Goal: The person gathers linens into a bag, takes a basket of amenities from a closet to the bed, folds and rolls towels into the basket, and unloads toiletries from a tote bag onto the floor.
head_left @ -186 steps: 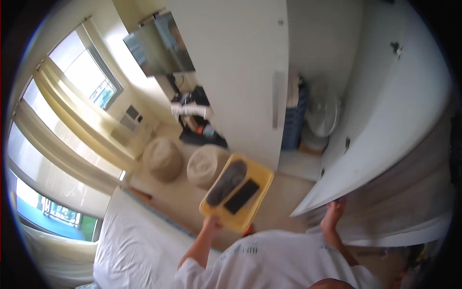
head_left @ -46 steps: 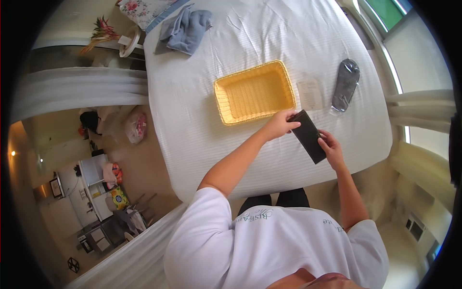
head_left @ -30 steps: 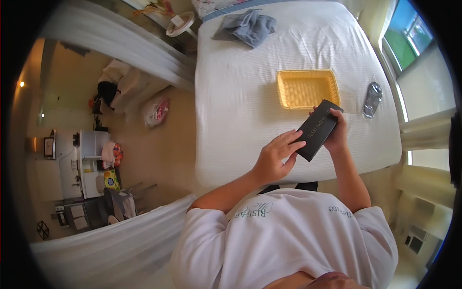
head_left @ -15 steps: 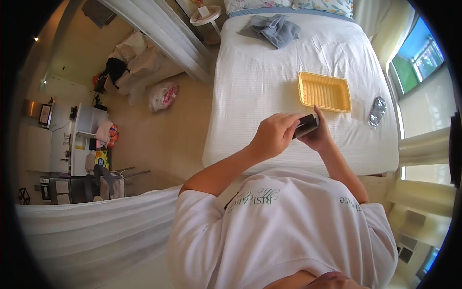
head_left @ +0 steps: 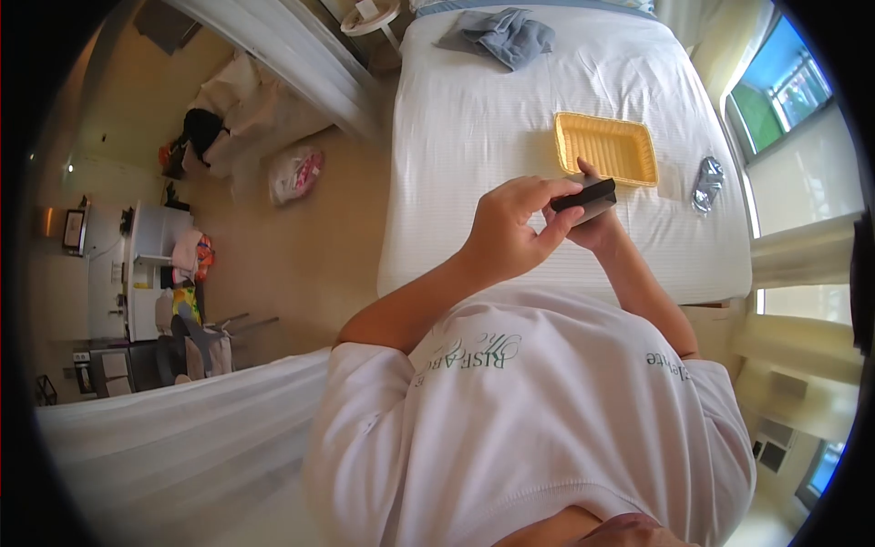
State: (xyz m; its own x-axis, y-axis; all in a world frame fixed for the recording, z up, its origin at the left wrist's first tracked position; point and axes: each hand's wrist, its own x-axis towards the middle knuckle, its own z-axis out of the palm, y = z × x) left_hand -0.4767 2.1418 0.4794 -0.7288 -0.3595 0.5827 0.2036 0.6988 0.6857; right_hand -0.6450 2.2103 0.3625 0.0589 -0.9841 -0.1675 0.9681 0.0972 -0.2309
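A slim black box [head_left: 586,198] is held in front of my chest, over the near part of the bed, seen mostly from one narrow end. My left hand [head_left: 516,221] pinches its left side between thumb and fingers. Behind and below the box, my right hand [head_left: 597,226] wraps round it, partly hidden by it. Just beyond my hands a yellow woven basket [head_left: 653,155] rests on the white bed sheet [head_left: 474,137]. To the right of the basket lies a dark item in clear plastic [head_left: 707,185].
Grey cloth [head_left: 501,38] lies crumpled at the bed's far end. A round white side table [head_left: 369,18] stands beyond the bed's left corner. On the floor at left is a plastic bag with pink contents [head_left: 296,176]. Sheer curtain [head_left: 182,456] fills the lower left.
The black box, earlier flat with its lettering showing, has been tilted end-on between my hands. The wrapped item and grey cloth lie on the bed as before. The head view has shifted.
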